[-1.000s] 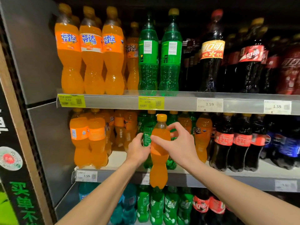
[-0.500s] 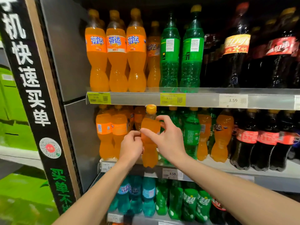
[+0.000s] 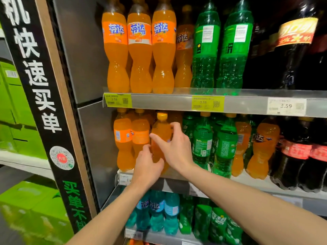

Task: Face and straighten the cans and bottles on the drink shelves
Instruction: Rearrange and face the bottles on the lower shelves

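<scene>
Between my 2 hands on the middle shelf (image 3: 247, 185) stands the orange bottle (image 3: 160, 137), upright, its yellow cap just under the lip of the upper shelf (image 3: 159, 101). My left hand (image 3: 147, 167) curls around the bottle's lower body from the left, fingers wrapped on it near the shelf's front edge. My right hand (image 3: 174, 150) clasps the bottle's middle from the right, thumb stretched across the front and fingers reaching round behind the shoulder. Directly left of the grip, 2 more orange bottles (image 3: 131, 138) stand touching or nearly touching the held one, and beyond them the grey side panel (image 3: 95, 147) closes that end, so I see little room that way. Right of the grip, past my right wrist, a narrow gap opens before the green bottles (image 3: 215, 144), which stand in front of more orange ones. Further right are dark cola bottles (image 3: 299, 154) with red labels. Above the grip, the upper shelf carries 3 tall orange bottles (image 3: 139, 46) faced forward, a 4th set back, and 2 tall green bottles (image 3: 221, 45) showing their back labels. Below the grip, under my forearms, teal bottles (image 3: 159, 211) and green ones fill the lower shelf. Whether the held bottle's base rests on the shelf I cannot tell; my left hand hides it.
</scene>
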The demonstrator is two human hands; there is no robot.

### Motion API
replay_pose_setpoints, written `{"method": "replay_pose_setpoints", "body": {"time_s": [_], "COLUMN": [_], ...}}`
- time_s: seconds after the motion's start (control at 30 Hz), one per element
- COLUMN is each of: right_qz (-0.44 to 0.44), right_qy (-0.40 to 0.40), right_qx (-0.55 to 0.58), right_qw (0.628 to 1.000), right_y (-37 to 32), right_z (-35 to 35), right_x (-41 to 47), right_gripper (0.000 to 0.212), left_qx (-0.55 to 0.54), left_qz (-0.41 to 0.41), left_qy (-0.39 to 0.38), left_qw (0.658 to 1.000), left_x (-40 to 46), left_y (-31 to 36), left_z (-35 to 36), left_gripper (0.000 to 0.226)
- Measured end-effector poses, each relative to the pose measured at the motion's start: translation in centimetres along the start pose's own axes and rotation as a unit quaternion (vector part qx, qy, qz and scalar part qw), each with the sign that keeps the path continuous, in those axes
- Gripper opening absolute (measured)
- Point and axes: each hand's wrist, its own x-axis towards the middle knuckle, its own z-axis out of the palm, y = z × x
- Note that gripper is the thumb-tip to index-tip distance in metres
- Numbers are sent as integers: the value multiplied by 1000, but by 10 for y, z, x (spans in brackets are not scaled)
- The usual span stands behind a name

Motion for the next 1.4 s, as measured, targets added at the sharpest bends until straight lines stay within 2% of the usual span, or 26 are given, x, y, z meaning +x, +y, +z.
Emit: {"method": "replay_pose_setpoints", "body": {"time_s": [0.17, 0.3, 0.37, 0.43, 0.5, 0.6, 0.7, 1.0, 1.2, 1.4], "right_qz": [22, 33, 88, 163, 190, 212, 207, 285, 271, 240], "right_qy": [-9, -19, 4, 28, -5, -75, -74, -56, -43, -79], "right_qx": [64, 138, 174, 163, 92, 5, -26, -11, -48, -4], "right_qw": [998, 990, 981, 973, 977, 974, 975, 957, 960, 968], "right_y": [-1, 5, 14, 28, 43, 60, 70, 84, 85, 88], "right_z": [-1, -2, 6, 18, 25, 31, 37, 56, 54, 58], "right_x": [6, 4, 3, 1, -1, -2, 1, 22, 22, 19], "right_gripper": [62, 38, 41, 31, 23, 42, 35, 26, 23, 20], "left_qx": [106, 99, 104, 116, 125, 132, 130, 109, 99, 98], "left_qz": [24, 44, 46, 51, 54, 55, 58, 72, 66, 61], "left_qy": [84, 94, 99, 105, 107, 115, 124, 136, 134, 137], "left_qw": [990, 990, 988, 986, 985, 983, 982, 982, 984, 984], "left_x": [1, 2, 3, 5, 6, 7, 6, 4, 6, 7], "left_y": [4, 2, 0, -3, -5, -8, -10, -17, -17, -16], "left_z": [15, 16, 14, 12, 10, 11, 16, 29, 33, 36], "left_gripper": [43, 43, 48, 51, 53, 55, 53, 52, 54, 59]}}
